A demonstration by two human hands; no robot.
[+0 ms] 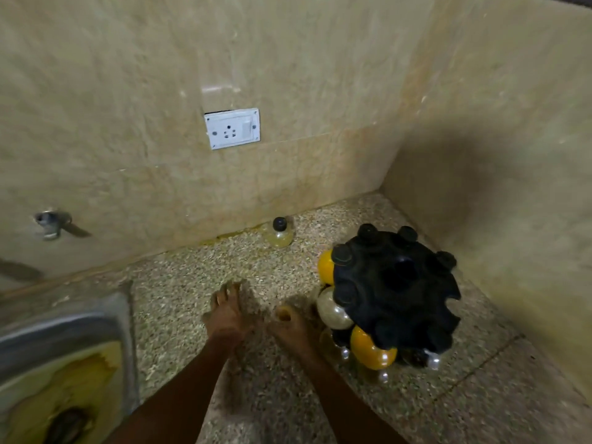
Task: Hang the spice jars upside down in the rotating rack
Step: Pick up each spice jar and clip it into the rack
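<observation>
The black rotating rack [395, 291] stands at the right of the speckled counter [198, 315], near the corner of the walls. Several jars hang under it lid-up in its slots, among them two orange-filled ones [371, 349] and a pale one [331, 310]. One clear jar with a black lid [280, 233] stands upright alone against the back wall. My left hand [226, 310] is open above the counter, fingers spread and pointing toward that jar. My right hand [293, 325] is blurred just left of the rack, its fingers curled; whether it holds anything is unclear.
A steel sink [61, 341] with yellow stains lies at the lower left. A tap [53, 222] sticks out of the left wall and a white socket plate [232, 128] sits on the back wall. Tiled walls close the counter at the back and right.
</observation>
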